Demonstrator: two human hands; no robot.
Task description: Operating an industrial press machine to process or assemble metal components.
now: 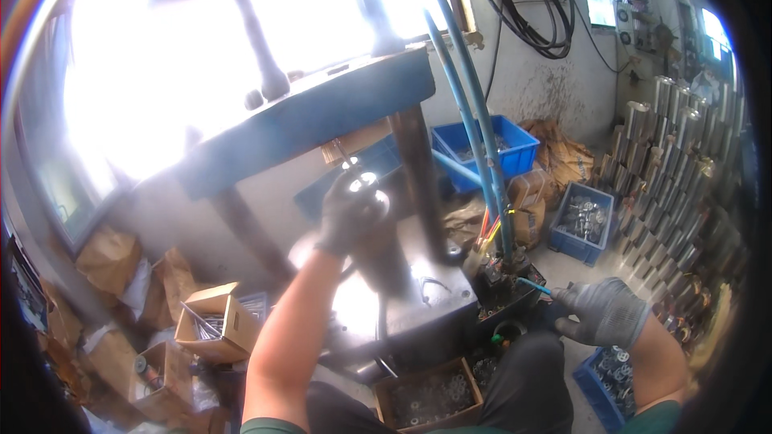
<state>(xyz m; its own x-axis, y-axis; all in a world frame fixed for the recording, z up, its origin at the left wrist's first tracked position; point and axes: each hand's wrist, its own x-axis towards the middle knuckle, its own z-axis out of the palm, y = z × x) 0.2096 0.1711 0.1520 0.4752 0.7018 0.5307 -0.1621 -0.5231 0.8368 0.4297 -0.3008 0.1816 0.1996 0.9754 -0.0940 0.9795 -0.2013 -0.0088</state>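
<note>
Press [322, 115], blue: left hand [344, 213] below its beam at shiny part [381, 202], grip unclear, blurred. Right hand [603, 313], gloved, gripping blue stick [534, 286] near dark tray [505, 312].

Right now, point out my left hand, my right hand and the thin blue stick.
Left hand [344, 210]: head view, gloved back.
Right hand [603, 313]: head view, gloved back.
Thin blue stick [535, 286]: head view, exposed shaft.

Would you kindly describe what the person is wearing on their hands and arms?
The left hand wears a dark grey glove, blurred here. The right hand has a grey glove that looks knitted, with a lighter cuff. Both forearms are bare down to the gloves; dark green sleeve edges show at the bottom of the picture.
</note>
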